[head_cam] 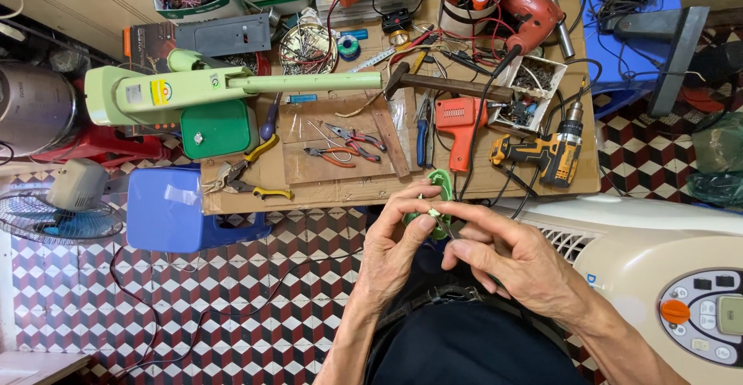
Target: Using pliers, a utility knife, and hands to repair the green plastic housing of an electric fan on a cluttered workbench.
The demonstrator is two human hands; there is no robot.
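Both hands [457, 249] on green part [442, 185]

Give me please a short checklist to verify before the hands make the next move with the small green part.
1. Both hands on the part: ok. The left hand and right hand hold the small green part between the fingertips.
2. Part supported: not ok. It is held in the air in front of the workbench, not resting on it.
3. Small pale piece at the fingertips seated: cannot tell, too small.
4. Pliers in reach: ok. Red-handled pliers lie on the bench.
5. Black cable free of the part: cannot tell; it runs close behind.
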